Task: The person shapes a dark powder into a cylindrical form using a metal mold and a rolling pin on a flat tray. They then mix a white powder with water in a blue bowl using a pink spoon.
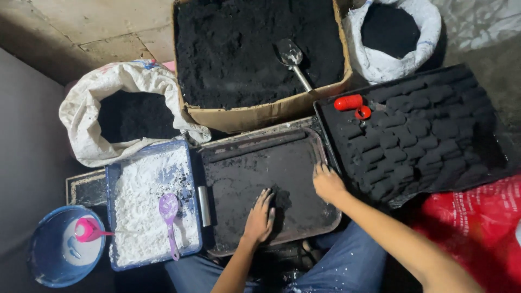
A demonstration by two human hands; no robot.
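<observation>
My left hand [260, 217] rests palm down on a blackened metal tray [244, 168] in front of me, fingers together over a small heap of black powder [279, 198]. My right hand [327, 183] lies at the tray's right edge, fingers touching the rim next to a black board [488, 146] covered with several rows of dark pressed blocks [412, 135]. A red cylindrical tool [351, 104] lies on that board's near left corner. Neither hand grips anything that I can see.
A cardboard box [260, 114] of black powder holds a metal scoop [293, 57]. White sacks of black powder stand at left [87, 103] and top right [380, 65]. A blue tray [111, 184] of white powder carries a purple spoon [169, 217]; a blue bucket [40, 255] holds a pink scoop [87, 230].
</observation>
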